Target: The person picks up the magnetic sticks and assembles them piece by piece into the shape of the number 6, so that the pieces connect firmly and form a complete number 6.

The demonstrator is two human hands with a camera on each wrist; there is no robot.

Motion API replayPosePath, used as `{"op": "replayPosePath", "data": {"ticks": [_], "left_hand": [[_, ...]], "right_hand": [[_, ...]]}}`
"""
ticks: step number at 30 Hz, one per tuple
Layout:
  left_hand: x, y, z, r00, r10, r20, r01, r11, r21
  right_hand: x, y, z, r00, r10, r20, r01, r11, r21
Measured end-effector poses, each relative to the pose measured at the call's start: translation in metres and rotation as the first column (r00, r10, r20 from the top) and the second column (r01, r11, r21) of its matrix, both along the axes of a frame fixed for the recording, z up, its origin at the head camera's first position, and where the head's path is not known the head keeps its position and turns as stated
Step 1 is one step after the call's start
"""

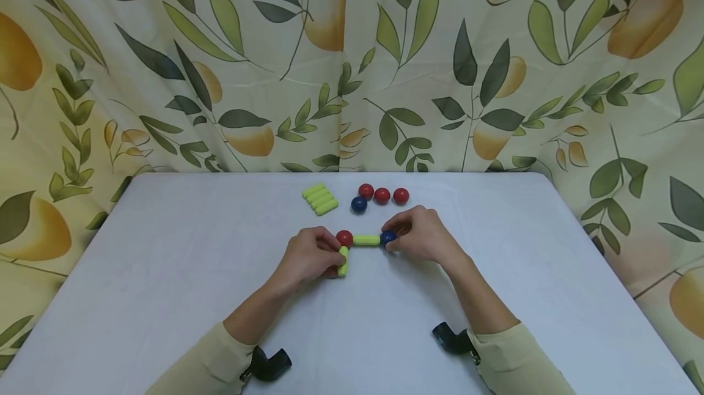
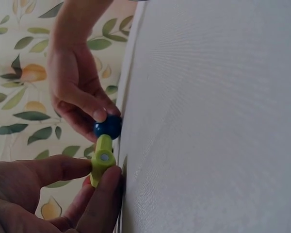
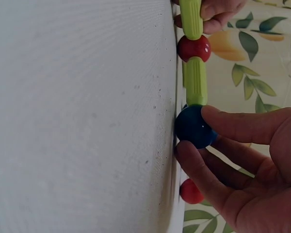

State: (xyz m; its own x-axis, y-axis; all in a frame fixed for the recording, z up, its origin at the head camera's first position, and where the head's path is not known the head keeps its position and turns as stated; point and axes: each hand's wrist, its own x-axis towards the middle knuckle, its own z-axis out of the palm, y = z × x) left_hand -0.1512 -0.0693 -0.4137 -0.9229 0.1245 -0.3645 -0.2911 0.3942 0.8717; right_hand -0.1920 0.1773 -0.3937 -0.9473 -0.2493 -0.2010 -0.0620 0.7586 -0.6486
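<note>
A person's left hand (image 1: 309, 255), fingers (image 2: 65, 168) pinched on a green rod (image 1: 343, 269), steadies it against a red ball (image 1: 344, 238) above a white surface (image 1: 181, 297). A second green rod (image 1: 366, 240) links that ball to a blue ball (image 1: 387, 236), partly hidden by the right hand's (image 1: 422, 234) gripping fingers. The left wrist view all but hides the red ball; the right crops the left hand. Spare rods (image 1: 320, 199) lie beyond.

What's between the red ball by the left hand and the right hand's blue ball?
One green stick, reaching from red ball to blue ball, seen in the head and right wrist views.
</note>
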Motion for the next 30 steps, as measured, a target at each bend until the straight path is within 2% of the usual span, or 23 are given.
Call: {"op": "replayPosePath", "data": {"ticks": [22, 26, 30], "left_hand": [[-0.001, -0.001, 0.003, 0.999, -0.032, -0.034, 0.031, 0.999, -0.042], [-0.004, -0.004, 0.008, 0.997, -0.037, -0.066, 0.031, 0.996, -0.084], [-0.013, -0.007, 0.016, 0.993, -0.058, -0.105, 0.042, 0.988, -0.147]], "right_hand": [[0.0, 0.001, 0.001, 1.0, 0.005, -0.002, -0.005, 1.0, 0.006], [0.001, 0.0, 0.001, 1.0, 0.003, 0.001, -0.003, 1.0, 0.001], [0.0, 0.0, 0.0, 1.0, 0.006, -0.004, -0.006, 1.0, -0.004]]}}
